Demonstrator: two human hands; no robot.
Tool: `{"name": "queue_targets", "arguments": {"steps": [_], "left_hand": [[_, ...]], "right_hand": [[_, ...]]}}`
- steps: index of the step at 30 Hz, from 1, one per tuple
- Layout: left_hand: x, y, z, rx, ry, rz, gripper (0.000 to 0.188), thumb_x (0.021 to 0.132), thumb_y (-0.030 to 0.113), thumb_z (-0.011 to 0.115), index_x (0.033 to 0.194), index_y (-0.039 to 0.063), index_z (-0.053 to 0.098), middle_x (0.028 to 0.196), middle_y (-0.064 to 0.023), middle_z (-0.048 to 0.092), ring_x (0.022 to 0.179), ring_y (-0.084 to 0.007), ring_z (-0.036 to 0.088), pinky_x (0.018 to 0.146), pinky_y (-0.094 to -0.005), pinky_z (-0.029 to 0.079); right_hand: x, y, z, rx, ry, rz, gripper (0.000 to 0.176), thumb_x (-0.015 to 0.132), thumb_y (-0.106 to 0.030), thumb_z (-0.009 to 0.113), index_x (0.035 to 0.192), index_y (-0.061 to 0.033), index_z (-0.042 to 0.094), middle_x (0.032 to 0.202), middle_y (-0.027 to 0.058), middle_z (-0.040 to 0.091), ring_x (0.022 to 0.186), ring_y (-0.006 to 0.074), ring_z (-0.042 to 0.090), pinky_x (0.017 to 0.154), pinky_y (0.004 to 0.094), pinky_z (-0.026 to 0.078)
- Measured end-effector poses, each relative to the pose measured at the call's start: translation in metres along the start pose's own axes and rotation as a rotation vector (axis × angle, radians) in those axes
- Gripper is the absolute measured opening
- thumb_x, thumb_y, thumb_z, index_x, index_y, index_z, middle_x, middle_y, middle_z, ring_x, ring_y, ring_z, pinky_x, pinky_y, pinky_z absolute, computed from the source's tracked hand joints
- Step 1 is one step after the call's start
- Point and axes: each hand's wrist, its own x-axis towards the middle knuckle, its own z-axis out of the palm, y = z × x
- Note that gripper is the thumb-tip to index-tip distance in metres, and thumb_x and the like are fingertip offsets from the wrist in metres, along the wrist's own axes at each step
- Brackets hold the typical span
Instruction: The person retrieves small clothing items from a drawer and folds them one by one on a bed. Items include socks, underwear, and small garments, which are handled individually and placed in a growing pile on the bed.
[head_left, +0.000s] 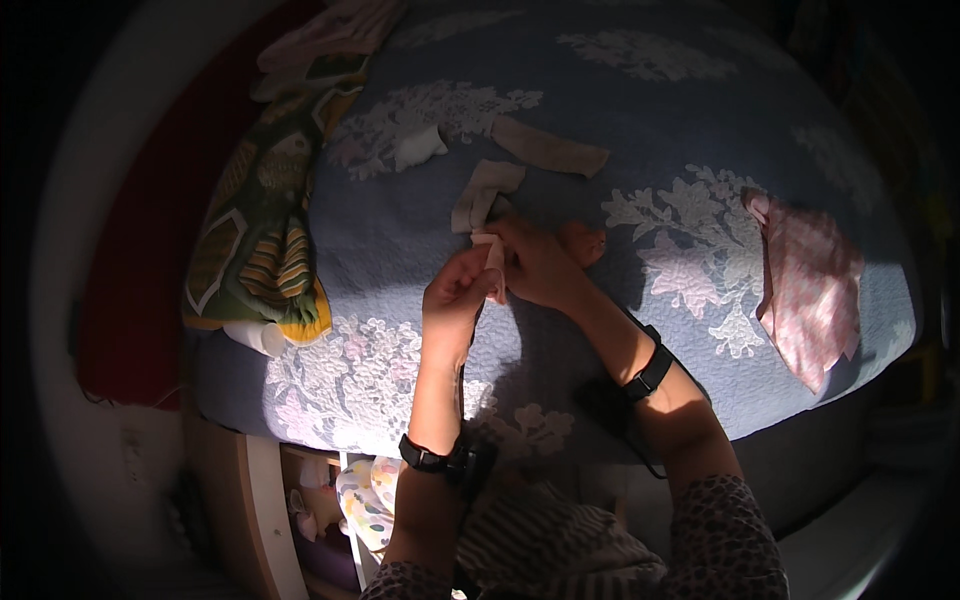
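My left hand (457, 289) pinches the edge of a small pink piece of cloth (491, 255), possibly a sock. Gripping the same cloth from the other side is my right hand (536, 262), its fingertips partly hidden from view. Just beyond the fingers lies a beige sock-like piece (487, 187), bent on the quilt. A longer brownish-beige piece (551, 146) is stretched out farther back, and a small white cloth (420, 146) sits to its left. Behind my right wrist an orange-red bundle (585, 241) shows in part.
A blue quilt (390, 247) with white flowers covers the bed. Pink checked cloth (814, 292) lies at right. At left are a green-and-yellow patterned textile (262, 217), a white roll (256, 338) and folded pink fabric (330, 34). Below the front edge, an open compartment (322, 517) holds items.
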Motion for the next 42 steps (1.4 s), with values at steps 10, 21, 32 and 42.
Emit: {"name": "queue_targets", "arguments": {"steps": [10, 21, 32, 42], "left_hand": [[0.000, -0.003, -0.004, -0.026, 0.281, 0.053, 0.015, 0.084, -0.004, 0.062, 0.099, -0.002, 0.061, 0.080, -0.0020, 0.062, 0.074, -0.0082, 0.058, 0.073, -0.0209, 0.046], [-0.002, -0.011, -0.003, 0.038, 0.249, 0.045, 0.016, 0.080, -0.005, 0.066, 0.093, 0.001, 0.061, 0.080, 0.0002, 0.055, 0.074, -0.0053, 0.052, 0.064, -0.0191, 0.041], [-0.002, -0.007, 0.003, -0.163, 0.141, 0.021, 0.009, 0.093, 0.002, 0.049, 0.102, 0.000, 0.053, 0.098, -0.0120, 0.062, 0.090, -0.0166, 0.061, 0.081, -0.0264, 0.049], [0.001, -0.003, -0.010, 0.299, 0.394, 0.199, 0.010, 0.092, 0.011, 0.054, 0.097, 0.004, 0.051, 0.079, -0.0035, 0.054, 0.067, -0.0060, 0.048, 0.056, -0.0218, 0.040]], "right_hand": [[0.001, -0.021, -0.004, 0.118, -0.201, -0.017, 0.060, 0.077, -0.003, 0.067, 0.131, -0.0045, 0.044, 0.109, 0.0092, 0.057, 0.073, 0.0138, 0.059, 0.063, 0.0248, 0.049], [0.000, -0.010, 0.004, -0.089, -0.091, -0.173, 0.051, 0.085, -0.010, 0.061, 0.133, -0.0074, 0.041, 0.121, 0.0160, 0.050, 0.107, 0.0313, 0.055, 0.086, 0.0370, 0.048], [0.005, 0.005, 0.010, -0.182, -0.016, -0.030, 0.059, 0.078, -0.007, 0.065, 0.131, -0.0068, 0.038, 0.113, 0.0174, 0.055, 0.100, 0.0333, 0.060, 0.083, 0.0346, 0.049], [0.007, -0.004, 0.004, 0.315, -0.055, 0.564, 0.034, 0.075, 0.001, 0.048, 0.108, 0.0004, 0.056, 0.096, 0.0065, 0.061, 0.090, 0.0126, 0.058, 0.078, 0.0240, 0.045]]}}
